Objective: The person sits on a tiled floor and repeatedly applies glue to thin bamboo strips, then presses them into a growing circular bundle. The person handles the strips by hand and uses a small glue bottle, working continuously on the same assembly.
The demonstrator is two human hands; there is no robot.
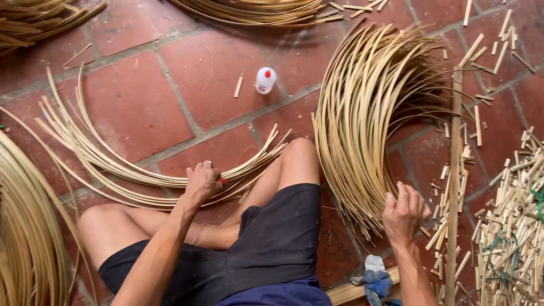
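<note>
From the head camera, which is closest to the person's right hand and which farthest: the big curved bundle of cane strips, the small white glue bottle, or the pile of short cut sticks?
From the right hand:
1. Big curved bundle of cane strips, touching it, just left.
2. Pile of short cut sticks, to its right on the floor.
3. Small white glue bottle, far up-left on the tiles.

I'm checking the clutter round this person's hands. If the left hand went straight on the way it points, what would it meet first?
Probably the curved bamboo strips on the brick floor: the left hand already rests at that fanned bundle, pointing up the picture. Depth is unclear.
</note>
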